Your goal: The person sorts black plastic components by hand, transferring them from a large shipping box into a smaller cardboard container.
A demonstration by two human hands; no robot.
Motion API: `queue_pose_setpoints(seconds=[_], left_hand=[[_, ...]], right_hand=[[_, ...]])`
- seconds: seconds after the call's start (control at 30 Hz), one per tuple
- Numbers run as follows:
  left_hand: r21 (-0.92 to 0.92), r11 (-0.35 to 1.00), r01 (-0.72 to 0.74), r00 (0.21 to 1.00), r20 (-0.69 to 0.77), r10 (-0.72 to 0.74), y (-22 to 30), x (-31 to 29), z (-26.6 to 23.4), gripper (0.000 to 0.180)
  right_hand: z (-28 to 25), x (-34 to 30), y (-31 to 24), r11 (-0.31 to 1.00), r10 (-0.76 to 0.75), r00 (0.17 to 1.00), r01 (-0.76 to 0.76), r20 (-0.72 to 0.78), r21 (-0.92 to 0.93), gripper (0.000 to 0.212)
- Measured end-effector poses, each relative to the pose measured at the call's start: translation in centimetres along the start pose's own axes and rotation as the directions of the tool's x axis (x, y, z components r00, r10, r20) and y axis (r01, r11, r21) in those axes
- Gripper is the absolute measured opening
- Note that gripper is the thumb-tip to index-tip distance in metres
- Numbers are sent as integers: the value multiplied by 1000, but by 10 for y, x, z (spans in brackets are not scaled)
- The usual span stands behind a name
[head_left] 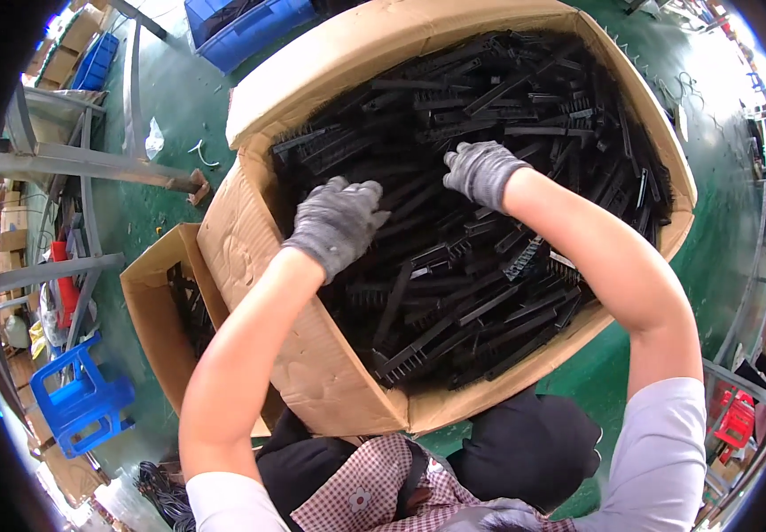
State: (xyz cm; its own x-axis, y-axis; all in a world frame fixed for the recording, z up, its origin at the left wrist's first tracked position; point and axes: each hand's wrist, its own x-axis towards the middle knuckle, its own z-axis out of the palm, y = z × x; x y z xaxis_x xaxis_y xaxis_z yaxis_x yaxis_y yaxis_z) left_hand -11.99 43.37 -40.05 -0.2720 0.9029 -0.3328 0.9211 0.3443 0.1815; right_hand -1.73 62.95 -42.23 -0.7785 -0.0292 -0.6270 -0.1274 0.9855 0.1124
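Note:
A large cardboard box (339,377) in front of me holds a deep heap of black comb-like plastic pieces (418,346), long bars with rows of teeth. Both my hands wear grey gloves and are over this heap. Near the box's left wall is my left hand (337,223), its thumb apart from the bent fingers and nothing visible between them. My right hand (482,173) is farther in, around the middle of the heap. Its fingers are curled down against the dark pieces, and what they grip, if anything, cannot be made out.
Against the big box's left side stands a smaller cardboard box (157,297) with more black pieces. A blue stool (82,395) and a metal frame (90,166) are at the left. Beyond the box sits a blue crate (246,35) on the green floor (179,115).

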Motion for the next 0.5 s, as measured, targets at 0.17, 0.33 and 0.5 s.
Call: queue_pose_setpoints(seconds=[0.17,0.33,0.5], left_hand=[[184,967,178,983,-1,-181,34,52,32,28],[210,946,249,932,213,-293,37,81,31,17],[253,952,171,903,346,-254,38,74,5,18]], right_hand=[[7,-52,42,983,-91,855,158,-510,90,25],[14,-123,33,881,216,631,203,-745,428,27],[30,-182,9,503,756,317,280,-573,818,17]])
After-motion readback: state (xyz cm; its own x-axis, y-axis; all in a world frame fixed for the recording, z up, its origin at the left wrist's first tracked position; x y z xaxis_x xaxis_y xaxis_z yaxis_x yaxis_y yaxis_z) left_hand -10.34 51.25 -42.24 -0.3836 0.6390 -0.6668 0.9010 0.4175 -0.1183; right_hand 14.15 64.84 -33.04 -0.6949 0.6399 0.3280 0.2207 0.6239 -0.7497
